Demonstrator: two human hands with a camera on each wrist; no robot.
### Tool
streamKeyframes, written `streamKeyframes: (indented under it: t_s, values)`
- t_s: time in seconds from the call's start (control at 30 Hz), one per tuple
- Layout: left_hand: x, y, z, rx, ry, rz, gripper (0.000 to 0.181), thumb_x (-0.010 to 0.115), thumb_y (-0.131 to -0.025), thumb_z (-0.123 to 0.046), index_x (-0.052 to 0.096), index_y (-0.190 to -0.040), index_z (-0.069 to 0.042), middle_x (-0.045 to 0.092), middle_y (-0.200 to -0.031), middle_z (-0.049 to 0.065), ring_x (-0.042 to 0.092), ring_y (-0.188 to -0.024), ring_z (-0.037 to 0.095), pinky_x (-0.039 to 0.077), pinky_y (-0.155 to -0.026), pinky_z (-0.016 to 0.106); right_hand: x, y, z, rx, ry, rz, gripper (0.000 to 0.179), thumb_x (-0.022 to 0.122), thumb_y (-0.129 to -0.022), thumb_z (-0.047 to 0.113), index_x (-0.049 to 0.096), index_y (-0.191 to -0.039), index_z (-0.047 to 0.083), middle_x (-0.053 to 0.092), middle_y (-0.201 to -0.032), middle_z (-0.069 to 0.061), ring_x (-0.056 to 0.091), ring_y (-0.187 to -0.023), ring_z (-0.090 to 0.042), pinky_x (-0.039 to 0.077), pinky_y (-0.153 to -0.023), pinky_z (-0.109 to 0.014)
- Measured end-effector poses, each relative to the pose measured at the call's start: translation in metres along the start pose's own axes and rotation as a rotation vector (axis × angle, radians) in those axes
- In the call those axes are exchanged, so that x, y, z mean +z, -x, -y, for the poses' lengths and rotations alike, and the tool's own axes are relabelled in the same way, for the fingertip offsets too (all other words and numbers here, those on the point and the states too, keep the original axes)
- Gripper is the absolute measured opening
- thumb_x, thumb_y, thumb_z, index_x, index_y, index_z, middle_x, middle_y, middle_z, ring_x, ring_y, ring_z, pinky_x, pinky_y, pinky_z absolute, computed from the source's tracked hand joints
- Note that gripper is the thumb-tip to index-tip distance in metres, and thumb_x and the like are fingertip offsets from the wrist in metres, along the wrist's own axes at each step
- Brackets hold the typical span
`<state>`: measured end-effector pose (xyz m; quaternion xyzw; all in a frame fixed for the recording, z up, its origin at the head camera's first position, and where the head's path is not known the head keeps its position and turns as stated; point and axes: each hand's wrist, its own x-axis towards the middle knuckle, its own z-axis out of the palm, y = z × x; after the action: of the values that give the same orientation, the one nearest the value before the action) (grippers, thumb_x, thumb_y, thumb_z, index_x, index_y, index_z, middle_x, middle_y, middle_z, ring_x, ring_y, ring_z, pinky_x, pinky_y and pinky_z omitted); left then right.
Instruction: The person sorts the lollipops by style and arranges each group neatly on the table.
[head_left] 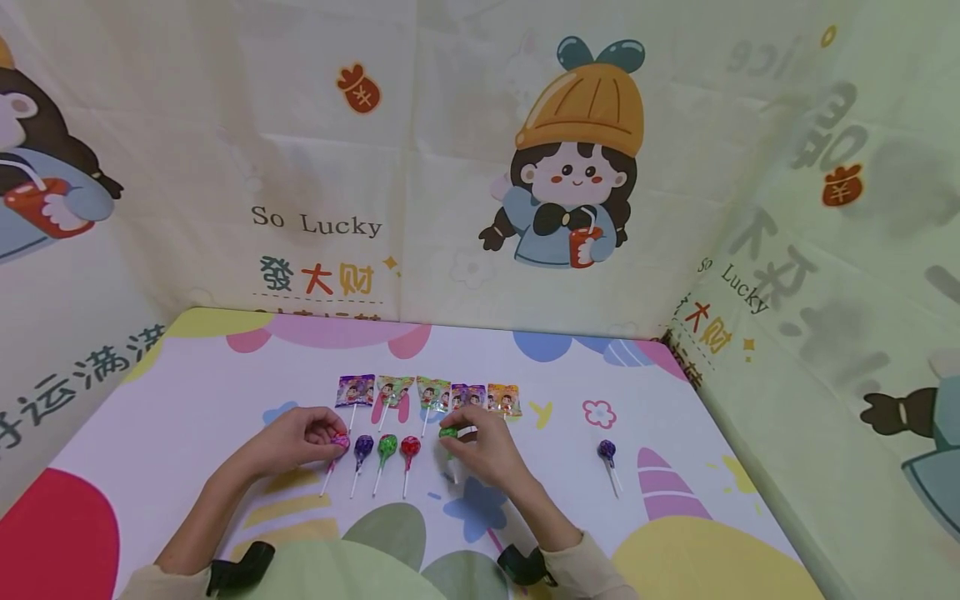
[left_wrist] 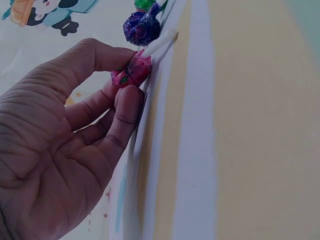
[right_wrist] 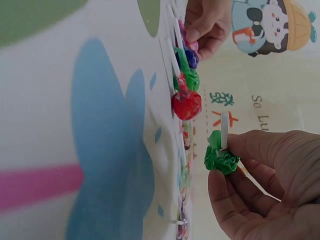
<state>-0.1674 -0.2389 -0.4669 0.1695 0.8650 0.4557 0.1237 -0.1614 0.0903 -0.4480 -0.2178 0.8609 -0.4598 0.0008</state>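
Note:
My left hand (head_left: 292, 442) pinches a pink-wrapped lollipop (left_wrist: 132, 72) between thumb and fingers, its white stick slanting toward the table. Right beside it lie a purple lollipop (head_left: 363, 448), a green lollipop (head_left: 387, 447) and a red lollipop (head_left: 410, 448), lined up with sticks toward me. Thumb and fingers of my right hand (head_left: 486, 446) grip another green lollipop (right_wrist: 221, 159) by its wrapped head. In the right wrist view this one is raised off the table, apart from the red one.
Behind the row lie several flat-bagged lollipops, among them a purple packet (head_left: 356, 390) and an orange packet (head_left: 504, 400). A lone purple lollipop (head_left: 607, 452) lies farther right. Printed cloth walls (head_left: 450, 167) stand round the patterned table (head_left: 555, 392).

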Motion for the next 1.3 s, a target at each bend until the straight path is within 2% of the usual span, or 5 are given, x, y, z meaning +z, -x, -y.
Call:
streamKeyframes:
  t_s: [0.63, 0.93, 1.3]
  values:
    - [0.0, 0.0, -0.001, 0.011, -0.004, 0.003, 0.026, 0.081, -0.088, -0.019, 0.067, -0.104, -0.004, 0.06, -0.086, 0.003, 0.054, -0.079, 0.018, 0.049, -0.067, 0.022, 0.016, -0.006, 0.004, 0.045, 0.018, 0.07, 0.016, 0.076, -0.091, 0.006, 0.071, -0.106, 0.003, 0.072, -0.102, -0.005, 0.069, -0.094, -0.019, 0.056, -0.08, -0.021]
    - [0.0, -0.001, 0.0, 0.003, -0.008, 0.002, 0.026, 0.081, -0.088, -0.02, 0.067, -0.104, -0.004, 0.06, -0.086, 0.003, 0.055, -0.079, 0.018, 0.05, -0.067, 0.022, 0.021, -0.008, 0.001, 0.06, 0.046, 0.075, 0.016, 0.079, -0.089, 0.008, 0.071, -0.103, 0.005, 0.072, -0.1, -0.006, 0.069, -0.091, -0.016, 0.056, -0.078, -0.021]
    - [0.0, -0.001, 0.0, -0.004, -0.008, 0.005, 0.027, 0.081, -0.088, -0.02, 0.067, -0.104, -0.005, 0.06, -0.086, 0.003, 0.055, -0.08, 0.019, 0.05, -0.068, 0.022, 0.02, -0.007, 0.0, 0.065, 0.041, 0.068, 0.021, 0.082, -0.086, 0.008, 0.071, -0.104, 0.005, 0.073, -0.102, -0.006, 0.07, -0.093, -0.019, 0.057, -0.079, -0.021]
